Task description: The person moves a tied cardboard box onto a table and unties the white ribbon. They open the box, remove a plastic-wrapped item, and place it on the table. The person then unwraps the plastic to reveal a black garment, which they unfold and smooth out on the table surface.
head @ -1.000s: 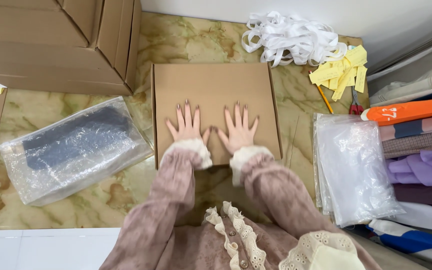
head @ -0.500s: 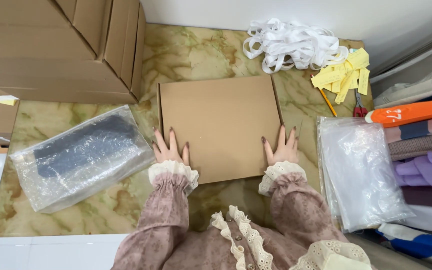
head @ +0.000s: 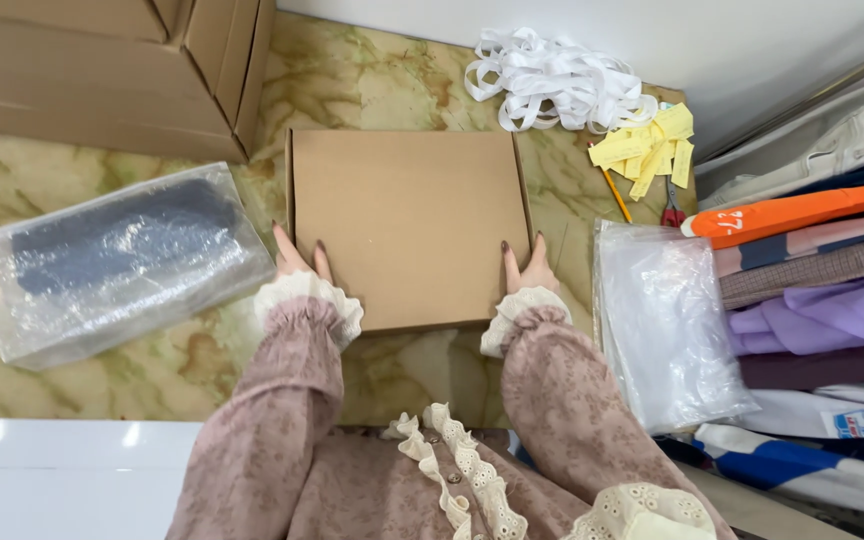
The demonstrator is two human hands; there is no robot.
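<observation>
At the left edge of the marble bench [head: 372,90] lies a clear plastic bag with a dark folded item inside [head: 117,260]. Behind it, in the far left corner, stand big cardboard cartons [head: 102,70].

The flat brown cardboard box [head: 407,225] sits closed in the middle of the bench. The left hand [head: 297,262] is pressed against its left side wall, fingers straight and open, not curled around anything. The right hand [head: 527,268] does the same at the right side wall. 1 second ago the 2 hands lay flat together on top of the lid; since then they have moved apart and down to the 2 sides. In my judgement the lid is already pressed shut, and the hands now clamp the box between the palms, as if ready to lift or turn it.

Further right lie a heap of white ribbon [head: 552,80] near the far edge, yellow paper tags [head: 647,150], a pile of empty clear bags [head: 662,320], and folded clothes [head: 822,300] at the right edge.
</observation>
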